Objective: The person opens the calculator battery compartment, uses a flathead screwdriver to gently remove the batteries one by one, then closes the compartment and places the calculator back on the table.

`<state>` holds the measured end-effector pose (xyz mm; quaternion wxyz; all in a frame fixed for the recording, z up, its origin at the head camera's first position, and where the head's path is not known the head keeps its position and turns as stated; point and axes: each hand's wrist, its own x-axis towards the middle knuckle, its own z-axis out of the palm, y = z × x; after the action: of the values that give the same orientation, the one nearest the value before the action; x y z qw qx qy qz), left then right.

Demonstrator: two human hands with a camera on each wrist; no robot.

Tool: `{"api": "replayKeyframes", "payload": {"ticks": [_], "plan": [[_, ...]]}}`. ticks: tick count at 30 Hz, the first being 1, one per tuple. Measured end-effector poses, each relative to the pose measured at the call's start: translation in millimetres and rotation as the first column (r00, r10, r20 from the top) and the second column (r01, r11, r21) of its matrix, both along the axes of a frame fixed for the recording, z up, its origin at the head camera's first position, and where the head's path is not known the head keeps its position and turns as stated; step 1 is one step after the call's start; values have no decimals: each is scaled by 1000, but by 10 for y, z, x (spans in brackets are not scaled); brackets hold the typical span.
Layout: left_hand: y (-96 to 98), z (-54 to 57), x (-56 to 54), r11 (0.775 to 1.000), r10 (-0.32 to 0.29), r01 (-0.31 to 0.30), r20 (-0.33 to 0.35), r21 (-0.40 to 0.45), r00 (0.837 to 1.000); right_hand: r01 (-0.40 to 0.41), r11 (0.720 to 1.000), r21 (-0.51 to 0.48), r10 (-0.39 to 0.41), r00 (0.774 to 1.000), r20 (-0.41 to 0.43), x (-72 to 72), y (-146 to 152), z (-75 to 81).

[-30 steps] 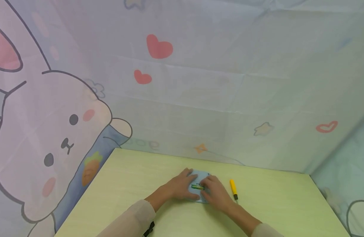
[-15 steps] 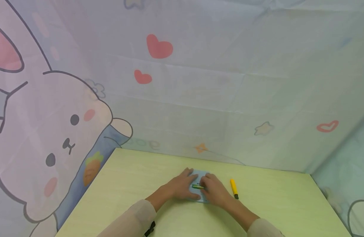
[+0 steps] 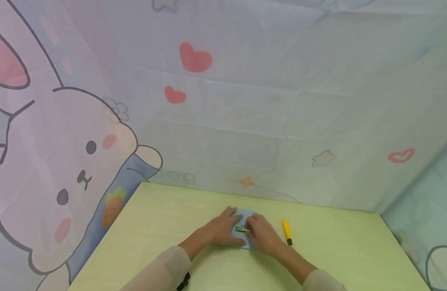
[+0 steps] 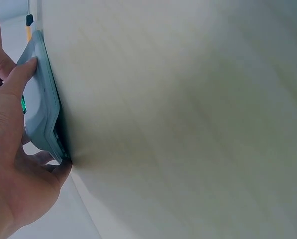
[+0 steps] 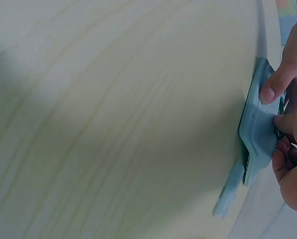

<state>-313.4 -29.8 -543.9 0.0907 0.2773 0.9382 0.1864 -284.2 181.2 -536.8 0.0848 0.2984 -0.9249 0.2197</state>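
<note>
A flat light-blue plastic device [image 3: 246, 212] lies on the table under both hands. My left hand [image 3: 220, 230] grips it from the left, its thumb along the near edge and its fingers at the far side. Over its middle sits a green battery [image 3: 240, 229], its left end showing. The fingers of my right hand [image 3: 265, 235] are curled at the battery's right end and pinch it, covering that end. In the right wrist view the device [image 5: 257, 132] stands between both hands, and a narrow light-blue strip [image 5: 229, 191] lies beside its end.
A screwdriver with a yellow handle [image 3: 287, 231] and black collar lies to the right of my right hand. A black object [image 3: 184, 281] shows partly from under the left sleeve [image 3: 161, 268]. Behind the pale table [image 3: 340, 238] hangs a printed cloth [image 3: 245, 121].
The right fingers have curled in closer around the battery's right end, covering more of it. The left hand and the device have stayed in place.
</note>
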Motion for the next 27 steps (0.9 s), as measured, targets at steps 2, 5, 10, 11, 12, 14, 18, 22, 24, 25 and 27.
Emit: {"api": "replayKeyframes", "payload": {"ticks": [2, 5, 10, 11, 12, 14, 18, 22, 24, 25, 27], "plan": [[1, -4, -2, 1000, 1, -1, -1, 0, 1000, 4, 1000, 1, -4, 1000, -3, 11, 0, -8], [9, -19, -13, 1000, -2, 2, -5, -8, 1000, 6, 1000, 3, -6, 1000, -6, 20, 5, -18], [21, -49, -30, 1000, 0, 0, -3, -15, 1000, -6, 1000, 15, 6, 1000, -9, 13, 23, -15], [22, -49, -30, 1000, 0, 0, -2, -14, 1000, -10, 1000, 19, 10, 1000, -11, 11, 28, -9], [22, -49, -30, 1000, 0, 0, 1, -12, 1000, -14, 1000, 26, 14, 1000, -13, 9, 36, -1], [22, -49, -31, 1000, 1, -1, 3, -11, 1000, -19, 999, 37, 19, 1000, -8, 6, 52, 21], [17, -45, -34, 1000, 8, -8, 5, -11, 1000, -26, 998, 52, 26, 1000, 10, 7, 74, 88], [12, -40, -30, 1000, 12, -12, 7, -6, 1000, -43, 996, 75, 43, 999, 5, 25, 74, 137], [10, -38, -24, 1000, 14, -14, 10, -4, 1000, -49, 995, 93, 50, 999, -14, 36, 71, 142], [9, -38, -21, 1000, 14, -14, 12, -3, 1000, -49, 994, 98, 52, 998, -25, 41, 70, 141], [9, -36, -18, 1000, 15, -15, 14, -3, 1000, -46, 994, 99, 50, 998, -38, 48, 71, 134]]}}
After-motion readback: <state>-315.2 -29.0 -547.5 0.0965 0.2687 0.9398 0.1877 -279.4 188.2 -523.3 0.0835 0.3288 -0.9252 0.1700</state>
